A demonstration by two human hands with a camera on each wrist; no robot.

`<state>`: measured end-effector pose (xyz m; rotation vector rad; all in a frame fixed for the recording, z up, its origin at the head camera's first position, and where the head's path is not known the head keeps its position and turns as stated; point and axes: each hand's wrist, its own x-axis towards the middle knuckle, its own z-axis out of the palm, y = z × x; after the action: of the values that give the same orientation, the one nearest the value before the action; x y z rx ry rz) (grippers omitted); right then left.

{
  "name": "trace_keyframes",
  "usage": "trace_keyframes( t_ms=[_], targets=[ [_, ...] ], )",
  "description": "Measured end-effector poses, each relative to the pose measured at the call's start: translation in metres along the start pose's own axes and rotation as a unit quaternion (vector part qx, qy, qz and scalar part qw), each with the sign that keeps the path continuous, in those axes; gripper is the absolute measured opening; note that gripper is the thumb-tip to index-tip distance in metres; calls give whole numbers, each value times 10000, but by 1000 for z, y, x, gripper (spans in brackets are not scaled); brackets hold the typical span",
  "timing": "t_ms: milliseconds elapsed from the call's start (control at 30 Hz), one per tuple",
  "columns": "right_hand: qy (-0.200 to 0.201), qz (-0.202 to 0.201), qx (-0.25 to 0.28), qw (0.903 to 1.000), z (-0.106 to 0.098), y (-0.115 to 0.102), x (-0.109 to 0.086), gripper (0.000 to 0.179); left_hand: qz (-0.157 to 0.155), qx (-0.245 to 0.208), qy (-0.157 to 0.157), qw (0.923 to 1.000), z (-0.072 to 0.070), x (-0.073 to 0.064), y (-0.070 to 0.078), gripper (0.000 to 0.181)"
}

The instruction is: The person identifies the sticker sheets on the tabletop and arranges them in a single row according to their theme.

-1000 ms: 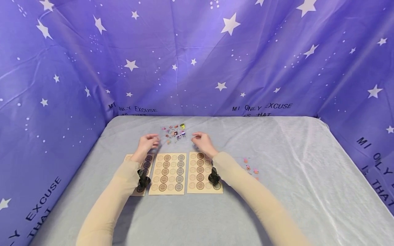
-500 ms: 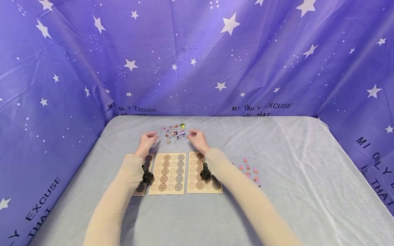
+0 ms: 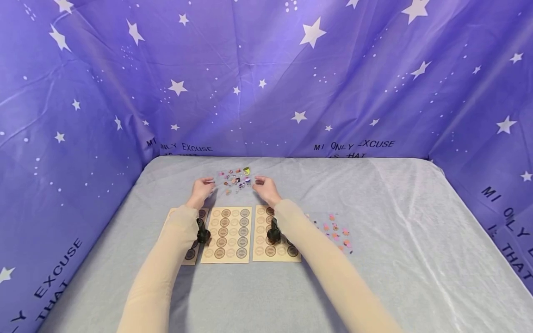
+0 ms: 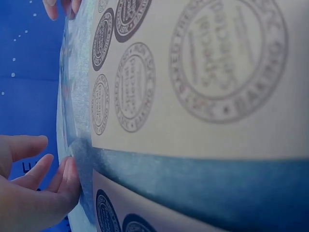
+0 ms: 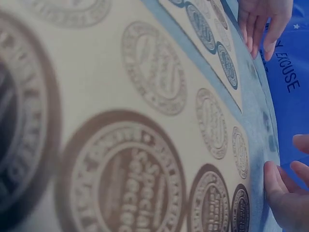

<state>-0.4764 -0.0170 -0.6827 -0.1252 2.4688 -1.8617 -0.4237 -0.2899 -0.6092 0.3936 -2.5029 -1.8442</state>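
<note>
A clear sheet of small colourful stickers point(image 3: 234, 181) lies flat toward the far side of the table. My left hand point(image 3: 202, 190) is at its left edge, fingers loosely bent and spread, fingertips low by the cloth in the left wrist view. On the opposite edge is my right hand point(image 3: 266, 188), its fingers relaxed. Neither hand visibly grips the sheet; whether the fingertips touch it is hard to tell. Nearer to me lie three cream sheets of round printed labels: a left one point(image 3: 190, 260) partly under my sleeve, a middle one point(image 3: 226, 236), and a right one point(image 3: 266, 256).
A second clear sheet with pink and orange stickers point(image 3: 335, 231) lies to the right, partly behind my right sleeve point(image 3: 325, 259). Grey cloth point(image 3: 395, 222) covers the table. A purple star-patterned curtain point(image 3: 266, 83) encloses the back and sides.
My right hand has moved left to the clear sheet's right edge. My left forearm has shifted slightly right. The sticker sheet and label sheets stay in place.
</note>
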Motion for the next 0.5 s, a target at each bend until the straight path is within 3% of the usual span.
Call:
trace_keyframes(
  t_ms=[100,133,200,267,333,500],
  targets=[
    [-71,18,209,9998,-5,-21,-16,51,-117,247,79,9996,3,14,-10,38],
    [-132,110,325,9993,-10,-43,-33,50,-27,293,101,9995,2,21,-17,36],
    [-212,404,474,9978,-21,-93,-70,47,16,328,138,9994,3,49,-43,34],
    [-166,397,591,9973,-20,-99,-74,46,87,395,158,9991,4,65,-58,33],
    [-116,509,671,9964,-13,-80,-58,46,142,415,174,9989,5,77,-69,33],
    [66,388,995,9943,19,18,18,45,169,439,243,9986,7,89,-78,39]
  ],
)
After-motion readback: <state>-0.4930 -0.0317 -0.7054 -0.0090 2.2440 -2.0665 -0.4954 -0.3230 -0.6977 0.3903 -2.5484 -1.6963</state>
